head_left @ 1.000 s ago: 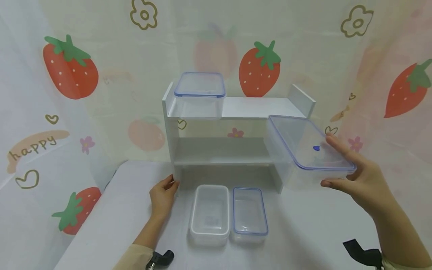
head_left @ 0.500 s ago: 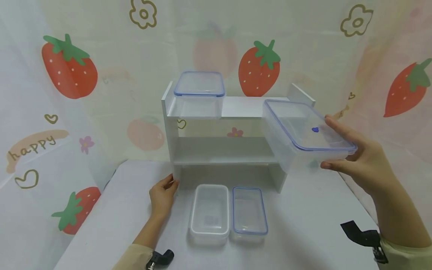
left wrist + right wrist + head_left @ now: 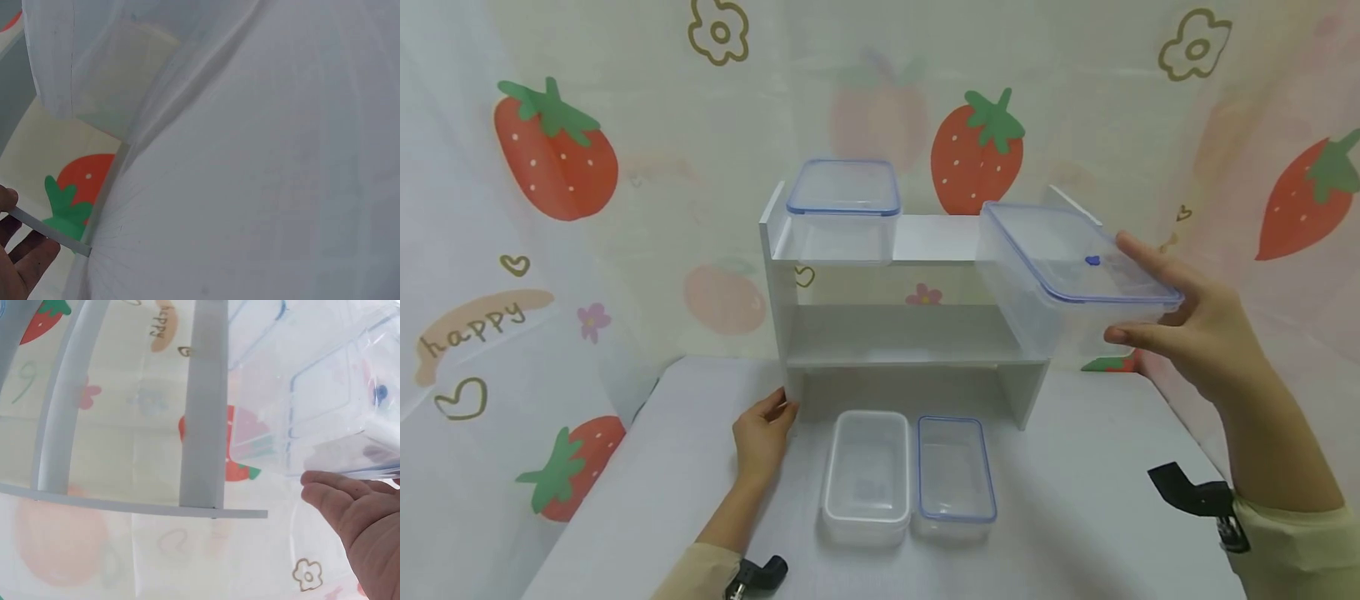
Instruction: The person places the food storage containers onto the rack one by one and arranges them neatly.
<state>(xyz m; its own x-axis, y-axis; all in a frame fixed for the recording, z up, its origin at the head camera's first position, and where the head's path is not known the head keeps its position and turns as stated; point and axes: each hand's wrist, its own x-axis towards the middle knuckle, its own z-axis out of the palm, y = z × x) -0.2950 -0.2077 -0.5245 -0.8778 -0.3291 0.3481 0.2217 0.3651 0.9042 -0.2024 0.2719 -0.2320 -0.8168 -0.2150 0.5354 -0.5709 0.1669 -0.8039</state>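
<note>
My right hand [image 3: 1202, 325] grips a clear plastic food container [image 3: 1045, 250] with a blue-edged lid by its right end, thumb below the lid rim and fingers along the top. The container is raised in front of the right part of a white two-tier shelf [image 3: 895, 333], its far end level with the top board. In the right wrist view the container [image 3: 325, 394] appears beyond my fingers [image 3: 337, 487]. Low on the left, my left hand [image 3: 762, 437] pinches the front edge of the shelf's side panel; the left wrist view shows that panel edge [image 3: 53, 234] between thumb and fingers.
Another blue-lidded container [image 3: 842, 187] stands on the top board's left part. Before the shelf, a whitish-lidded container [image 3: 867, 467] and a smaller blue-rimmed one [image 3: 955, 471] sit side by side on the white table [image 3: 1090, 500]. A strawberry-print curtain [image 3: 625, 275] hangs behind.
My right hand has lifted the container upward and slightly left, from below the top board's level to about its height. My left hand stays on the side panel.
</note>
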